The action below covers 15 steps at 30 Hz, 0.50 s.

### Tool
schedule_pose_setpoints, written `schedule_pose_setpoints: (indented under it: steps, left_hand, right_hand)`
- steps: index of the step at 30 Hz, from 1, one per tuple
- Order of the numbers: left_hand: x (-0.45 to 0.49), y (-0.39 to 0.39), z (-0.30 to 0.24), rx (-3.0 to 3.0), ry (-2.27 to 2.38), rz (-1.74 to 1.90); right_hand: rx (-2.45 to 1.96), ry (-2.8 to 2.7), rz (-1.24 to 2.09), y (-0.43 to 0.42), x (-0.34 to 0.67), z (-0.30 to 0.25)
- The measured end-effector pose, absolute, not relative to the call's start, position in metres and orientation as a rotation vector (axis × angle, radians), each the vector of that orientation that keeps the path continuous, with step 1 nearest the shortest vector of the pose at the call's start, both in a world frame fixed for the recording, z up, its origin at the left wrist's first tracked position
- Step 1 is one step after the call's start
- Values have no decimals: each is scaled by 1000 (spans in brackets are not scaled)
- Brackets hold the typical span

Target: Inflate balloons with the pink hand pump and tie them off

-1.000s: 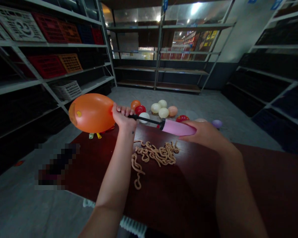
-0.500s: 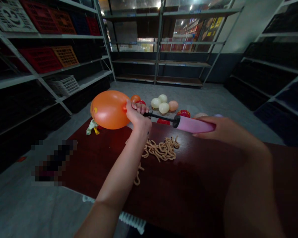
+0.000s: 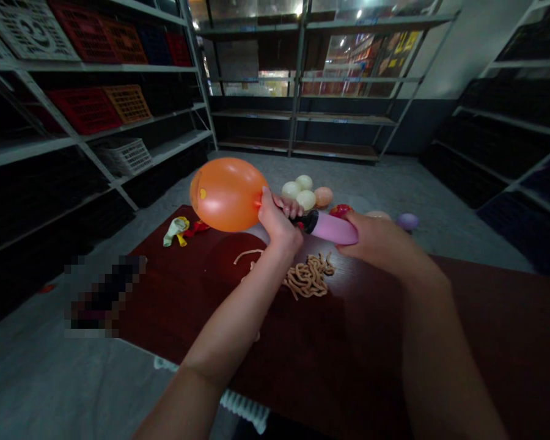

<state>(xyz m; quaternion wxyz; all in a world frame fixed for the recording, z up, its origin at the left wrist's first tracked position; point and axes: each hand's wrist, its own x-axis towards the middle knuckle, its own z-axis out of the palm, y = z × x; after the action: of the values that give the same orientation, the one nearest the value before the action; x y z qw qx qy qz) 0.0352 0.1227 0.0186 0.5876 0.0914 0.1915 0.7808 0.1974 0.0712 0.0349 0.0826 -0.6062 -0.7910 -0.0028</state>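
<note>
An inflated orange balloon (image 3: pixel 229 194) is held above the dark red table (image 3: pixel 174 311). My left hand (image 3: pixel 278 215) is closed around its neck and the nozzle end of a balloon pump (image 3: pixel 332 228). The pump has a pink barrel and a black end, and lies nearly level. My right hand (image 3: pixel 376 241) grips the far end of the pink barrel. Beneath my left forearm lie tan cords (image 3: pixel 309 278) in a loose heap, partly covered by the arm. Uninflated balloons (image 3: pixel 178 231) in pale green, yellow and red lie at the table's left corner.
Beyond the table, several inflated balloons (image 3: pixel 305 200) in pale green and peach rest on the floor, with a purple balloon (image 3: pixel 408 221) to the right. Metal shelves (image 3: pixel 252 145) stand at the back, and racks with plastic crates (image 3: pixel 80 110) line the left. A pixelated patch covers the table's left edge.
The pump has been pushed in: its black rod, long before, no longer shows between barrel and nozzle. My left hand and the orange balloon moved right, my right hand left. The view shifted slightly.
</note>
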Motion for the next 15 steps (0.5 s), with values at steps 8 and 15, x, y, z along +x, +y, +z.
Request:
schedule_pose_setpoints:
  steps: [8,15]
  left_hand:
    - [-8,140,26,162,398,1866]
    - [-39,142,36,173,371,1930]
  right_hand:
    - [-1750,-2397,333,78,203,30]
    - [-1756,-2317,596,69,250,35]
